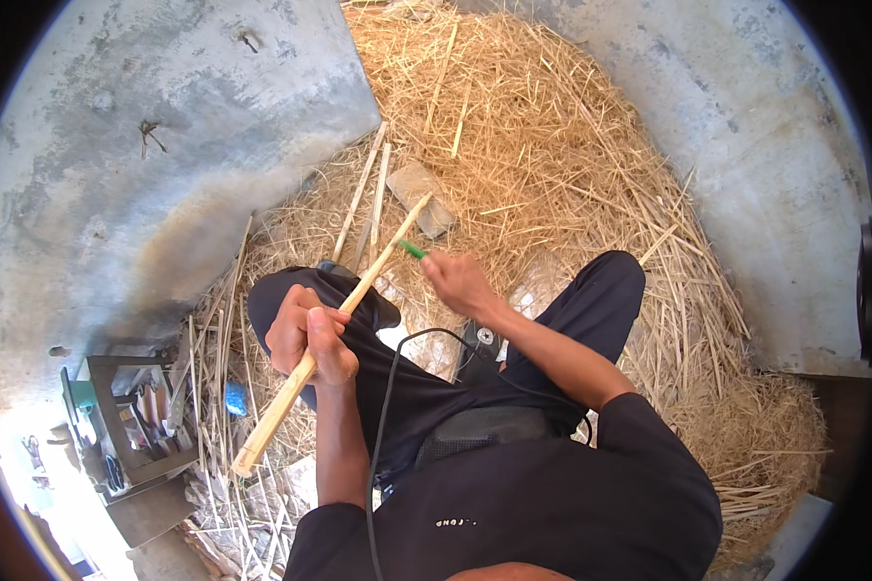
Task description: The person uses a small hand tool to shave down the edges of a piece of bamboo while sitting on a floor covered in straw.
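Note:
A pale, peeled wooden stick lies slantwise in front of me, its thick end at lower left and its thinner tip pointing up and right. My left hand is wrapped round it below the middle. My right hand is closed on a slim green-handled tool, whose green end sits beside the stick's upper part. No blade can be made out. Beyond the tip rests a grey-brown block on the ground.
Straw-like shavings cover the floor. Long pale strips lie ahead at left. Concrete walls rise on both sides. A box of tools stands at lower left, near a blue bundle. A black cable crosses my lap.

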`<state>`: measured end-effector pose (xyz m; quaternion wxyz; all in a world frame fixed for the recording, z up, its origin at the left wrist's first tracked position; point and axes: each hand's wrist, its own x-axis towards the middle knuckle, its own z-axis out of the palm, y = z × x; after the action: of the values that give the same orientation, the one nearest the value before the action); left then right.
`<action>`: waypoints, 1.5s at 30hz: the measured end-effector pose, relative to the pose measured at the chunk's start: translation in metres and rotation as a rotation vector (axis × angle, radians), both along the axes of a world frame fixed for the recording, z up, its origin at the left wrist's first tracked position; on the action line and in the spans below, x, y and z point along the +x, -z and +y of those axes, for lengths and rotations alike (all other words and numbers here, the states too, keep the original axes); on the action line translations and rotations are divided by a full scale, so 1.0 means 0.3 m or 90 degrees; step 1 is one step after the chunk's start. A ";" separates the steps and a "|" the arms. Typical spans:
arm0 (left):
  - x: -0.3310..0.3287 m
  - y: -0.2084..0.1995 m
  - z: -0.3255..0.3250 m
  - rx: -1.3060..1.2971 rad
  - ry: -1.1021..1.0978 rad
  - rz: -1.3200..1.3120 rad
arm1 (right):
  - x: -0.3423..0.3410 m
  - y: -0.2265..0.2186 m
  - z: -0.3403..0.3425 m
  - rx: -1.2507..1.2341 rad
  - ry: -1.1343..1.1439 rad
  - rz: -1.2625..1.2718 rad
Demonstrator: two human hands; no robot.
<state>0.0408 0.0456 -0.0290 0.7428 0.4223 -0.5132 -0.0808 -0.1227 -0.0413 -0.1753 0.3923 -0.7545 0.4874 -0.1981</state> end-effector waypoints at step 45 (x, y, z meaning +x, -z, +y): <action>-0.007 -0.008 -0.014 0.048 -0.051 -0.076 | -0.055 0.252 -0.247 0.060 0.141 0.096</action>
<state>0.0387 0.0415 -0.0266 0.6970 0.4745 -0.5357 -0.0449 -0.1391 -0.1155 -0.2508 0.3652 -0.6896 0.6045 -0.1601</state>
